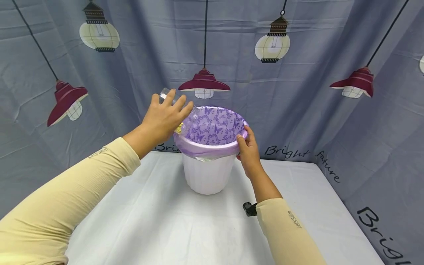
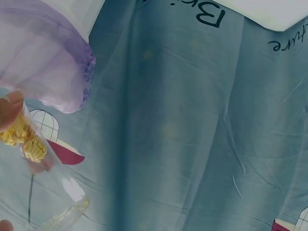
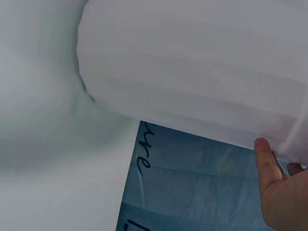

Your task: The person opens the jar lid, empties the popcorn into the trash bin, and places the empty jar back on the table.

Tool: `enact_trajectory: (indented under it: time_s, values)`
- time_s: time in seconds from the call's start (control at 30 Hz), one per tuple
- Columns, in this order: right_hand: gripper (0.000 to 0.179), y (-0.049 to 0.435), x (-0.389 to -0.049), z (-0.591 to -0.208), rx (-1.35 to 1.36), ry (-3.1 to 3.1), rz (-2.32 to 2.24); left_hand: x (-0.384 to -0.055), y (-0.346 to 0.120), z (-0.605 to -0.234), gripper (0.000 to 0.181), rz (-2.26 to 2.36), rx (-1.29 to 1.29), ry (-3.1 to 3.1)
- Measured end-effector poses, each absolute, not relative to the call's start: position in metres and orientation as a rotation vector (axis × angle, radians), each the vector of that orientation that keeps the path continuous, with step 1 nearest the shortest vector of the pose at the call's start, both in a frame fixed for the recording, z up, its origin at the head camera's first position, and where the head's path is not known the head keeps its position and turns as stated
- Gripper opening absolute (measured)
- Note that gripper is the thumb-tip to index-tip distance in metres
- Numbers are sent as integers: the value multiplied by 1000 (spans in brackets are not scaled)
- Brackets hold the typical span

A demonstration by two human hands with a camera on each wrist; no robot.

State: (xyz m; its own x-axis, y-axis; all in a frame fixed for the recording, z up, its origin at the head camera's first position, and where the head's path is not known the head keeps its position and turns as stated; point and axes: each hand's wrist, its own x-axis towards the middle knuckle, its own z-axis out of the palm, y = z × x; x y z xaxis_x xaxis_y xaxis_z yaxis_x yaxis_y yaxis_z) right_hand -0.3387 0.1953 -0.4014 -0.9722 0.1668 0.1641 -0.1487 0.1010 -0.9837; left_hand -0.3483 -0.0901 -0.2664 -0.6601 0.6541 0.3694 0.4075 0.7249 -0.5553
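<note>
Near the table's far side, a white trash bin (image 1: 208,176) wears a purple butterfly-patterned bag (image 1: 215,127) folded over its rim. My left hand (image 1: 163,119) grips a clear jar (image 2: 67,195) and holds it tilted at the bin's left rim, its mouth hidden in both views. Inside the jar are yellow crinkled pieces (image 2: 34,148), which look like dried flowers. On the right side, my right hand (image 1: 249,152) holds the bin's rim, thumb on the near side. In the right wrist view, fingers (image 3: 264,156) touch the bin near its rim.
A white cloth covers the table (image 1: 159,232). A small black object (image 1: 249,208) shows beside the right sleeve, partly covered by it. Behind and around the table hangs a grey-blue curtain (image 1: 308,110) printed with lamps and lettering.
</note>
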Motion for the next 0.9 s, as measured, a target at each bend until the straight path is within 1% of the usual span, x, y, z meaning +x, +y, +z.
enact_trajectory:
  time_s: [0.17,0.27,0.9]
  values:
    - [57,196,-339,-403,-31,-2150,1962,-349,-88,-268,106,596,-815,-2334]
    - [57,196,-339,-403,-28,-2149,1959,-350,-87,-268,109,610,-822,-2316]
    - [58,196,-339,-402,0,-2134,1979,-352,-77,-269,99,764,-857,-2231]
